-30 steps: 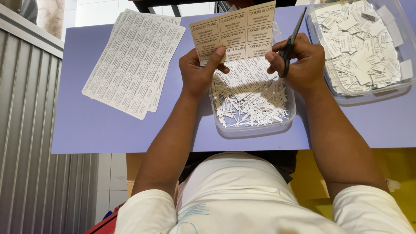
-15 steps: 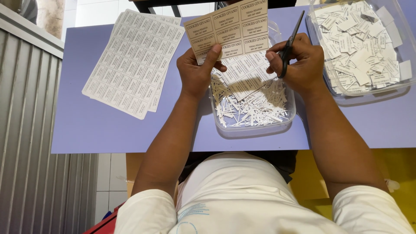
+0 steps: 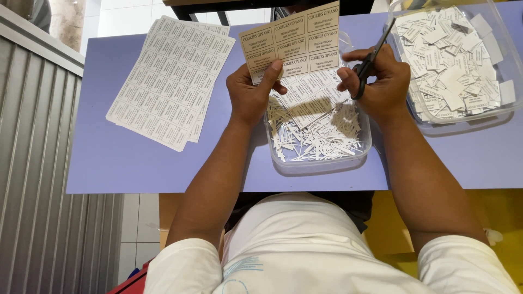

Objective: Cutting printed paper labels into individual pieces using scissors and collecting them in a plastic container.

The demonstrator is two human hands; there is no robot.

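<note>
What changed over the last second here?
The left hand raised the tan label sheet slightly up and away, tilting it. The right hand holds the scissors as before. The scrap tub, label bin and white sheets stayed put.

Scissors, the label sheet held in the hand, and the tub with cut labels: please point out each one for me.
scissors (image 3: 372, 55), head view, on the black blades just above the right hand.
label sheet (image 3: 294, 41), head view, on the middle of the tan printed sheet.
tub of cut labels (image 3: 504, 65), head view, on its clear right wall.
</note>
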